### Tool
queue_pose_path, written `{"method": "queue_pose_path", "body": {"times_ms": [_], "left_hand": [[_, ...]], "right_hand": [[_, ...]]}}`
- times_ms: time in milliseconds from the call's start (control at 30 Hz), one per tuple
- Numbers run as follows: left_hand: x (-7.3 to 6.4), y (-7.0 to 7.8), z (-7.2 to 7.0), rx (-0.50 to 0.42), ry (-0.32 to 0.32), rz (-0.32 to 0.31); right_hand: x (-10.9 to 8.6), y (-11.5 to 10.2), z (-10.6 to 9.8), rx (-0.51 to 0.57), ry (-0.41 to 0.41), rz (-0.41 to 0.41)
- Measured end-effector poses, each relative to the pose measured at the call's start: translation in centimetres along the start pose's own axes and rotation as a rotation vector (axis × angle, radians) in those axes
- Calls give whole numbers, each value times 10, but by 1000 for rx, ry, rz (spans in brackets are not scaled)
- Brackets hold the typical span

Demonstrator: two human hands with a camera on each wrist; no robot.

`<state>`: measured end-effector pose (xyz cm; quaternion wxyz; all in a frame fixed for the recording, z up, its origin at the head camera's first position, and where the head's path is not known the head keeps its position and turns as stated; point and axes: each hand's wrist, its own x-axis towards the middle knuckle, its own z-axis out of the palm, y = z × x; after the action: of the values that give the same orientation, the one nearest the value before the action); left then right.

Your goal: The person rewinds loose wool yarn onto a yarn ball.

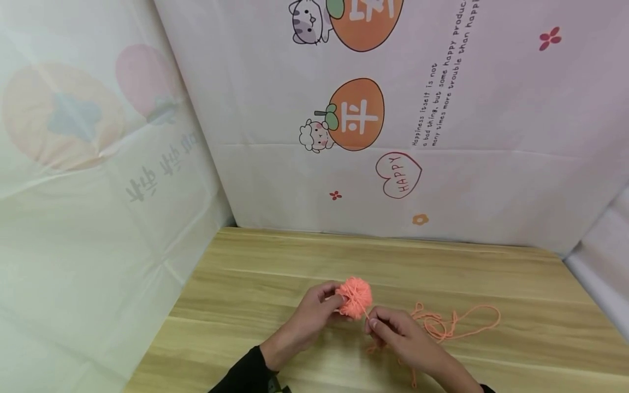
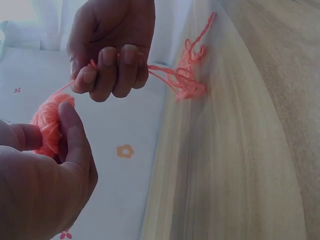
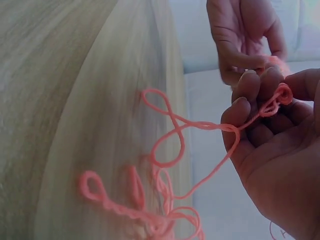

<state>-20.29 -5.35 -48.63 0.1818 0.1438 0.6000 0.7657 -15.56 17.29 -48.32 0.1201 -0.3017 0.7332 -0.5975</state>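
A small coral ball of yarn (image 1: 357, 298) is gripped between the thumb and fingers of my left hand (image 1: 316, 311), above the wooden table. From it a short strand (image 2: 64, 88) runs taut to my right hand (image 1: 400, 333), which pinches it between thumb and forefinger. In the right wrist view, the yarn passes through the curled fingers of that hand and hangs in loose loops (image 3: 172, 145) below it. The left palm covers part of the ball in the left wrist view.
A loose tangle of coral yarn (image 1: 437, 326) lies on the wooden table (image 1: 275, 256) to the right, behind the right hand. White printed cloth (image 1: 275, 185) hangs at the back edge, and another white sheet (image 1: 123, 245) closes off the left side.
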Motion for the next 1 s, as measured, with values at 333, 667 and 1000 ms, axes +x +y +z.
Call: {"method": "queue_pose_path", "body": {"times_ms": [333, 667, 1000], "left_hand": [[0, 6, 5, -78, -61, 139], [-1, 4, 8, -25, -76, 203], [1, -1, 12, 152, 4, 244]], "right_hand": [[-2, 5, -4, -6, 4, 3], [1, 2, -5, -206, 153, 94], [23, -10, 5, -6, 402, 193]]}}
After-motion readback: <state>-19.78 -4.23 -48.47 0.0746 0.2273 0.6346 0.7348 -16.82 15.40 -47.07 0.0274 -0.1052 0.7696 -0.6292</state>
